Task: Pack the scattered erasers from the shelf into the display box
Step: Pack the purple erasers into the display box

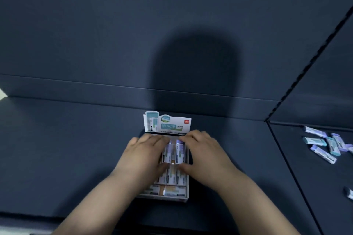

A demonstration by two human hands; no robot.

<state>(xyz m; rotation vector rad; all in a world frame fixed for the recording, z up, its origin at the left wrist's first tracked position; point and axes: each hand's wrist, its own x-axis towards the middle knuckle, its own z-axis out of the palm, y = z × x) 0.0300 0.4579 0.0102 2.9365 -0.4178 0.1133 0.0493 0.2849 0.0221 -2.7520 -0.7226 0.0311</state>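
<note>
The box (172, 199) stood on the dark blue shelf (76, 149), near its back edge, with its printed header card (167, 125) upright at the far end. Both hands reached into the far half of the box from the near side.

The left hand (145, 156) lay over the left side. Its fingers were curled over the far end of the left eraser (167, 153) and its thumb was tucked against the near end, so its grip was narrow and held that eraser. The right hand (206, 154) mirrored it on the right eraser (180, 153), with fingers over the far end and thumb at the near end, its grip likewise closed on that piece. The two erasers lay side by side, touching or nearly so, lengthwise in the box, with purple tips toward the card.

Nearer the person, packed erasers (172, 191) filled the front of the box, the nearest row lying crosswise. The picture was too blurred to count them.

To the right, beyond a seam (286, 158) in the shelf, loose erasers (324, 145) lay scattered in a small cluster, some touching, well apart from the box. One more eraser (349, 193) lay at the right edge of the view, nearer the person and partly cut off. A broad rounded shadow (193, 74) fell on the back panel above the box.
</note>
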